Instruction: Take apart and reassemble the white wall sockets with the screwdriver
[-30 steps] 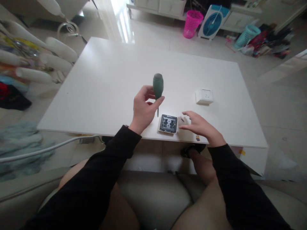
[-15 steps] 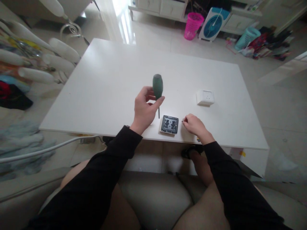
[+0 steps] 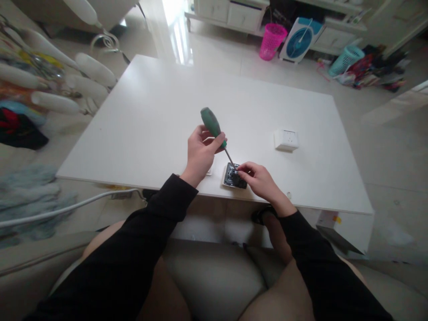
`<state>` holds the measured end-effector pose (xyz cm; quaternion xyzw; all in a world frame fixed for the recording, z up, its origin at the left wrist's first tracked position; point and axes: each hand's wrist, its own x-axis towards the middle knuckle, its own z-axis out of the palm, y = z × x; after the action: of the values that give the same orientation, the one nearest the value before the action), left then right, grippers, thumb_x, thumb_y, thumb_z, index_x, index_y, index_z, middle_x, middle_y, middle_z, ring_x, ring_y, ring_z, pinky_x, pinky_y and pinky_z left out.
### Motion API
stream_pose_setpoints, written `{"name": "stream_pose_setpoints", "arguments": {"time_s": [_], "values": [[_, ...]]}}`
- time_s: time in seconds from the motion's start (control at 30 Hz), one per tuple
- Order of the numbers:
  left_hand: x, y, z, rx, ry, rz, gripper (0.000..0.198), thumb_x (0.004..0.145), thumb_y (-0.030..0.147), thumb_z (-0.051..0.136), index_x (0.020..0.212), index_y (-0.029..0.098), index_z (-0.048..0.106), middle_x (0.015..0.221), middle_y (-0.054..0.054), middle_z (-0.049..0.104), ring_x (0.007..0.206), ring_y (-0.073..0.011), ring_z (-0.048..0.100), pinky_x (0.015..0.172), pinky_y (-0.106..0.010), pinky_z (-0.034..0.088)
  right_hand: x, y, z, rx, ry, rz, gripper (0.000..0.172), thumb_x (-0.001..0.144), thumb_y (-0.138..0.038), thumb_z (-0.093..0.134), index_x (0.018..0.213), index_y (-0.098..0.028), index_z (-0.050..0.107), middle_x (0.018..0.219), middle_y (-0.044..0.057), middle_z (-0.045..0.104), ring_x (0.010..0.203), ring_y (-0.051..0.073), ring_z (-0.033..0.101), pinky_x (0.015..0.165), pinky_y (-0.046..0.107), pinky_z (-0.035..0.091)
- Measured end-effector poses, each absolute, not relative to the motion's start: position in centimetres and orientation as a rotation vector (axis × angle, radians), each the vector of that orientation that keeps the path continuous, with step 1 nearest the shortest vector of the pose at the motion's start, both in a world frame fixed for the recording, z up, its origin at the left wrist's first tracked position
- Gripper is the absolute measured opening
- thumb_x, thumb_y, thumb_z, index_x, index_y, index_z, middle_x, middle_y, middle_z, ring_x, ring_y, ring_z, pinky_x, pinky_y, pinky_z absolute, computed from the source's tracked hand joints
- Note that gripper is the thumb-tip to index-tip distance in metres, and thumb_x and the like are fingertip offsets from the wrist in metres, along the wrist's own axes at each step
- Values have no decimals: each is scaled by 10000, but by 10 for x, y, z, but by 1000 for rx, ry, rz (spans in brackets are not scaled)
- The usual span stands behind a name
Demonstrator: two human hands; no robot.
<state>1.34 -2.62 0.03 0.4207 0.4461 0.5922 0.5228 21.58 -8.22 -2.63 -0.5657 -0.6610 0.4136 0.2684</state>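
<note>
A green-handled screwdriver (image 3: 211,122) is held in my left hand (image 3: 201,152), tilted so that its shaft points down and to the right. Its tip comes down at the fingertips of my right hand (image 3: 260,179), over a square black switch or socket module (image 3: 230,177) with a pale base near the table's front edge. My right thumb and index finger are pinched together there; whatever they grip is too small to make out. Part of a white piece (image 3: 210,170) shows beside my left wrist.
A white box-mounted socket (image 3: 286,140) sits on the white table (image 3: 160,102) at the right. A small pale item (image 3: 289,195) lies near the front edge. Beyond the table stand a pink basket (image 3: 272,42) and a blue-and-white fan (image 3: 298,40).
My right hand has moved left onto the black module. The screwdriver has tilted from upright, its tip swinging right to meet my right fingertips.
</note>
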Motion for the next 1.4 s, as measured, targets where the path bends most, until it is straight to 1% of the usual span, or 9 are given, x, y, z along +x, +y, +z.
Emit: {"name": "stream_pose_setpoints", "arguments": {"time_s": [0.13, 0.3, 0.47, 0.67, 0.87, 1.03, 1.2, 1.4], "values": [[13, -25, 0, 970, 1053, 1415, 416, 779, 412, 854, 985, 218, 549, 966, -26, 721, 867, -174, 761, 729, -297, 647, 211, -83, -29, -1495, -1680, 1200, 208, 877, -398, 634, 928, -203, 688, 864, 36, 698, 801, 195, 631, 756, 341, 508], [12, -24, -1, 935, 1050, 1438, 434, 771, 417, 855, 996, 232, 533, 999, -27, 715, 898, -180, 760, 752, -306, 647, 212, -82, -30, -1519, -1637, 1222, 223, 853, -413, 647, 900, -198, 689, 840, 30, 683, 787, 187, 613, 744, 332, 506], [13, -23, -3, 940, 1044, 1434, 428, 780, 418, 843, 995, 239, 519, 998, -23, 710, 881, -171, 758, 739, -295, 646, 211, -83, -30, -1504, -1631, 1250, 214, 860, -406, 651, 908, -200, 683, 839, 18, 673, 773, 176, 613, 769, 336, 517], [12, -23, -1, 1040, 1051, 1434, 411, 802, 437, 820, 1018, 248, 527, 968, -20, 707, 903, -186, 764, 737, -311, 653, 209, -83, -28, -1513, -1636, 1233, 205, 862, -402, 651, 899, -201, 675, 841, 21, 672, 784, 178, 614, 757, 323, 520], [11, -22, -2, 1035, 1072, 1438, 408, 813, 430, 820, 1052, 249, 543, 986, -30, 717, 899, -178, 763, 732, -291, 645, 210, -83, -31, -1517, -1629, 1214, 218, 861, -406, 632, 916, -200, 676, 836, 30, 671, 785, 184, 607, 738, 321, 517], [10, -22, -3, 1042, 1068, 1443, 405, 816, 437, 819, 1031, 247, 533, 1003, -32, 724, 890, -172, 764, 718, -278, 643, 210, -83, -31, -1516, -1637, 1199, 229, 862, -410, 628, 907, -191, 679, 829, 29, 664, 777, 180, 598, 720, 315, 498], [12, -23, -2, 1005, 1076, 1446, 421, 796, 424, 835, 1025, 243, 531, 995, -28, 725, 879, -172, 765, 709, -273, 641, 208, -84, -29, -1508, -1626, 1211, 216, 860, -402, 640, 911, -196, 678, 831, 28, 667, 774, 179, 601, 726, 318, 505], [11, -22, -3, 1029, 1060, 1440, 402, 801, 425, 823, 1017, 253, 530, 988, -17, 714, 875, -170, 764, 714, -284, 643, 208, -84, -30, -1512, -1626, 1188, 213, 864, -402, 633, 901, -197, 677, 814, 25, 661, 758, 177, 592, 702, 314, 486]]}}
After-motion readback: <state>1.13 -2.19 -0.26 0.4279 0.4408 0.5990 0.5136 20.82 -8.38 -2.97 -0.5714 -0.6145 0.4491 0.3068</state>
